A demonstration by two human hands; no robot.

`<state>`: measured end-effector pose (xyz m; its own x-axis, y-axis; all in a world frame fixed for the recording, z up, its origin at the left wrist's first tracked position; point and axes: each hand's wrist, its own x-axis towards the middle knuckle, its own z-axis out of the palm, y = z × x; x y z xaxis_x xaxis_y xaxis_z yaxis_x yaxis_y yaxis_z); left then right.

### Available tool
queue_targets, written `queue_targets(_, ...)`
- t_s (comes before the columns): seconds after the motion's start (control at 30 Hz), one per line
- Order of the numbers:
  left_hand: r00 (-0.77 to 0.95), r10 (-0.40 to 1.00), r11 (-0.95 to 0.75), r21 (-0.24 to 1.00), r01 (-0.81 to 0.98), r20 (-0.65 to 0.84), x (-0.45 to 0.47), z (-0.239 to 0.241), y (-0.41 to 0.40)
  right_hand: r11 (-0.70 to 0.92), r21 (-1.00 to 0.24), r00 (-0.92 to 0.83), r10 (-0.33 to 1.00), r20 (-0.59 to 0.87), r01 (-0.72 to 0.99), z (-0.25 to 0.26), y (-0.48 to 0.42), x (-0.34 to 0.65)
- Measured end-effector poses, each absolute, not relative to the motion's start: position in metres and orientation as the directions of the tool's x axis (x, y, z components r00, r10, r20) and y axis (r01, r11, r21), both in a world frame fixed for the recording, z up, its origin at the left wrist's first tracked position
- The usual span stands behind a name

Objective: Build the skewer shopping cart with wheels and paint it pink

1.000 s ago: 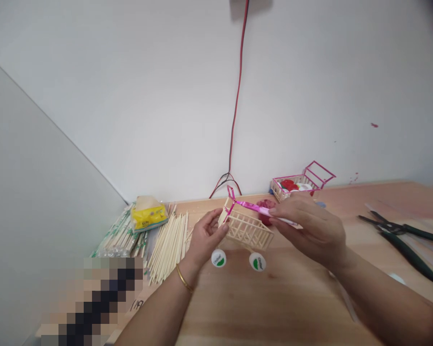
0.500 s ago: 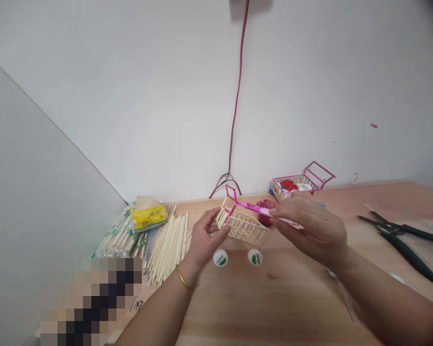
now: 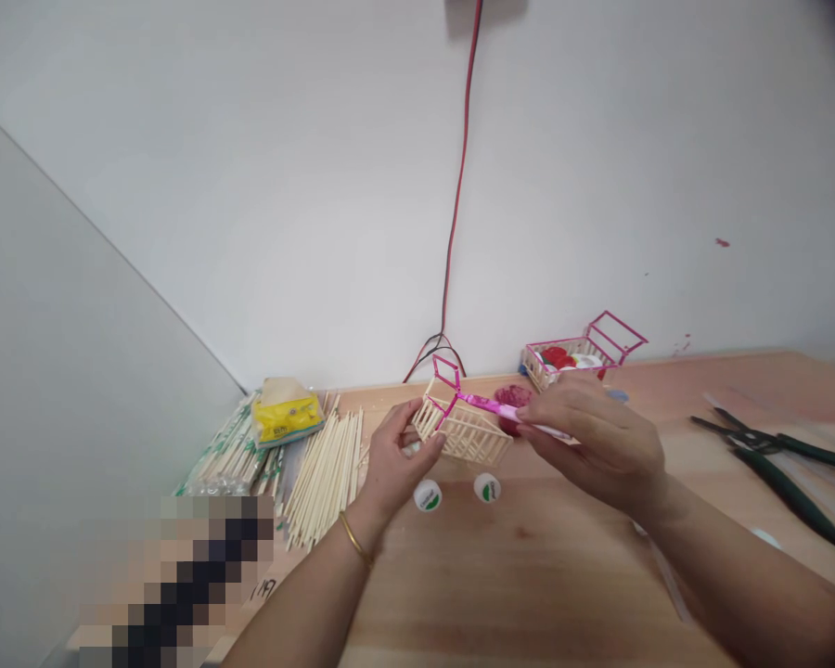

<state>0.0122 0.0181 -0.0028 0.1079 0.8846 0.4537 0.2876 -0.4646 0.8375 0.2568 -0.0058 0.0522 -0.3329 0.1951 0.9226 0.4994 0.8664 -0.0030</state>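
Observation:
My left hand (image 3: 398, 464) grips one end of a small cart made of thin wooden sticks (image 3: 477, 438), held tilted above the table. Round white caps with green print, such as this cap (image 3: 487, 488), sit along its lower side like wheels. The cart's handle frame and part of its top edge are pink; the other sticks are bare wood. In my right hand (image 3: 595, 441) is a paintbrush (image 3: 505, 408) coated in pink, its tip touching the cart near the base of the handle. Behind the brush stands a pot of dark pink paint (image 3: 513, 399), partly hidden.
A second pink-edged stick cart (image 3: 571, 357) holding red and white items stands by the wall. At left lie loose wooden sticks (image 3: 327, 473), bagged sticks (image 3: 229, 445) and a yellow packet (image 3: 285, 415). Green-handled pliers (image 3: 779, 464) lie at right. A red-black cable (image 3: 459, 186) hangs down the wall.
The cart has turned slightly in my left hand, its wheel caps shifting a little. The brush tip has moved slightly with the cart and stays near the handle's base.

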Motion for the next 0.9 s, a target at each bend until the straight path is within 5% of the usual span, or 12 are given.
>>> queue_targets(0.33, 0.11, 0.843, -0.519, 0.742, 0.425, 0.527, 0.011, -0.0015, 0.0168, 0.854, -0.029, -0.302, 0.215, 0.929, 0.519, 0.0539, -0.0037, 0.2574)
queue_targets(0.9, 0.146, 0.855, -0.51, 0.759, 0.405, 0.497, 0.0102, -0.0023, 0.0157, 0.838, -0.078, -0.209, 0.223, 0.952, 0.541, 0.055, -0.004, 0.26)
